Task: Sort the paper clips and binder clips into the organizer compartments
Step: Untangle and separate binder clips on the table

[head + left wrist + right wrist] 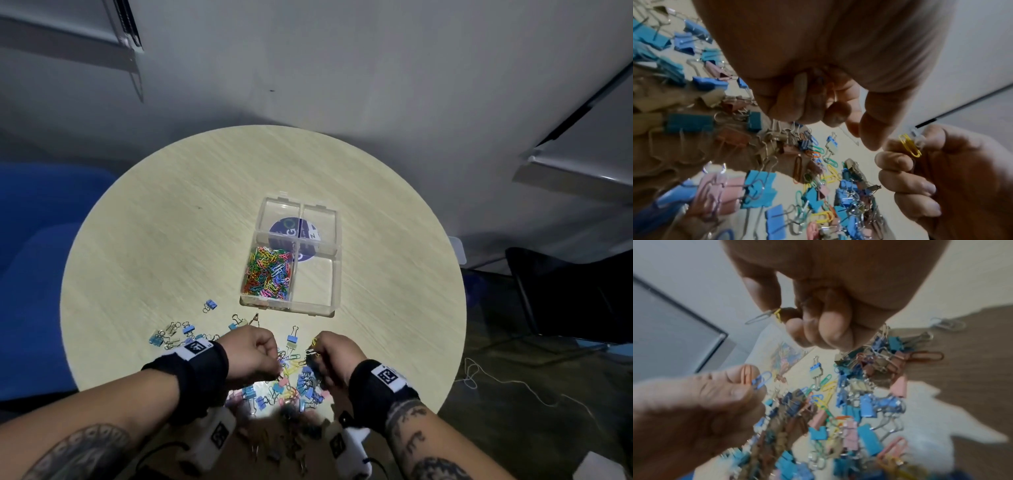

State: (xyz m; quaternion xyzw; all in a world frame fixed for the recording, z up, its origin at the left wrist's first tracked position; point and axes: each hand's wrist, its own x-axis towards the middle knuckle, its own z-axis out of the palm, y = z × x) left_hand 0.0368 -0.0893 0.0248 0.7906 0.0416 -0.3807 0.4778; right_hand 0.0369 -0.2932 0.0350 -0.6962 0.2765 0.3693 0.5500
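Low on the round table (pixel 171 212), both hands pinch paper clips: left hand (pixel 251 353) blue and orange, right hand (pixel 330 356) yellow and silver; best dropped together into the organizer's (pixel 334 274) lower-left compartment.

round pale wood table (pixel 171 219), grey wall (pixel 342 68), blue chair (pixel 37 240).

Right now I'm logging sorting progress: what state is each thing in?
Organizer: open; one compartment filled, three bare.
Paper clips: heaped in the near-left compartment.
Pile: mixed clips, loose on the table.
Left hand: pinching paper clips.
Right hand: pinching paper clips.
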